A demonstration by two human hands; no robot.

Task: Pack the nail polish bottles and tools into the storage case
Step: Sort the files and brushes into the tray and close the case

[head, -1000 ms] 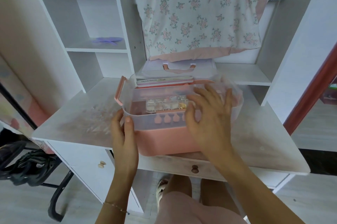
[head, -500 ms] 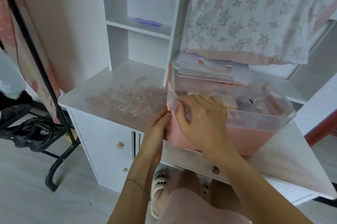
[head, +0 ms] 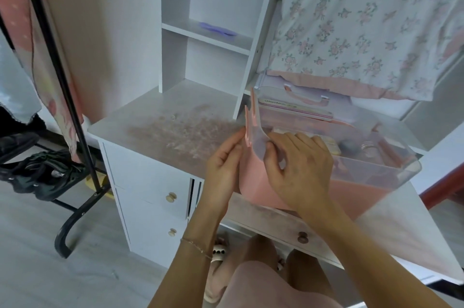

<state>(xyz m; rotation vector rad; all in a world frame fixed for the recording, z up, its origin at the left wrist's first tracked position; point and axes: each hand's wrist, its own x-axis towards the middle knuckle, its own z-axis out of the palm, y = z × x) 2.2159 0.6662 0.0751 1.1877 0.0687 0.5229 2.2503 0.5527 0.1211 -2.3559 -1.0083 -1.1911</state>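
A: Head view: where is the storage case (head: 351,197)?
B: On the white desk (head: 155,119), right under both hands. Its pink base sits at the desk's front edge, with a clear upper tray (head: 376,169) on top.

A: What is the left hand (head: 222,169) doing?
B: It is at the case's left end, fingers bent, fingertips pinching the pink latch (head: 248,129) that stands up above the rim.

A: And the right hand (head: 298,169)?
B: Just right of the left one, almost touching it. Its fingers curl over the clear rim at the same corner, thumb pressed against the tray wall next to the latch.

A: Anything visible inside?
B: Beyond the right hand, through the clear plastic, there are blurred small items, among them a small clear jar (head: 367,148); I cannot tell the rest. Farther back lies the clear lid with a pink handle (head: 306,96), under a hanging floral garment (head: 364,19).

A: To the left of the hands?
B: A black rack pole (head: 62,86) stands off to the side.
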